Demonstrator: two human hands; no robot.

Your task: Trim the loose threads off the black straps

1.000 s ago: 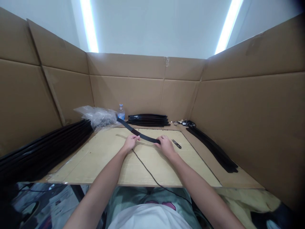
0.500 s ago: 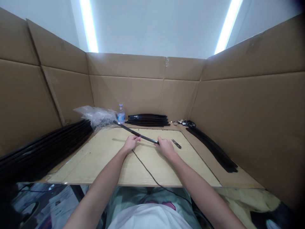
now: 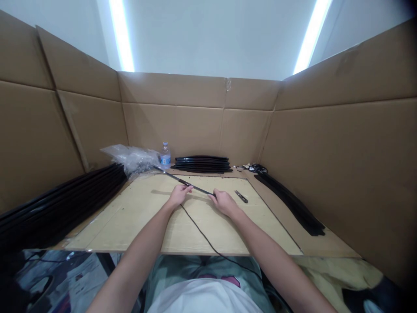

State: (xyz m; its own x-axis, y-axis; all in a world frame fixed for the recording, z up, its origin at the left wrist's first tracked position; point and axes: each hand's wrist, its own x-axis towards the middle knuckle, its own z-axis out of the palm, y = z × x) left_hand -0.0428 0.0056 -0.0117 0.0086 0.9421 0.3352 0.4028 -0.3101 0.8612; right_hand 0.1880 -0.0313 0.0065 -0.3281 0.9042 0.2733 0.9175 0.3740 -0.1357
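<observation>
A long, thin black strip (image 3: 200,190) is held slantwise above the pale board (image 3: 130,221). Its far end points up-left toward the plastic bags, and its near end is in my right hand (image 3: 224,202), whose fingers are closed round it. My left hand (image 3: 179,195) pinches the strip near its middle, beside a darker banded section (image 3: 185,182). A thin black cord (image 3: 202,234) runs from below my left hand across the board and over its front edge. Thread snips (image 3: 241,196) lie on the board, right of my right hand.
Black strips are piled at the left (image 3: 65,195), stacked at the back (image 3: 202,164) and laid at the right (image 3: 289,202). Clear plastic bags (image 3: 133,158) and a water bottle (image 3: 165,155) stand back left. Tangled black cords (image 3: 257,168) lie back right. Cardboard walls (image 3: 172,126) enclose the table.
The strip has turned about its length, so it looks narrower and its banded section shows more. Its near end and my right hand have shifted slightly left. My left hand has hardly moved.
</observation>
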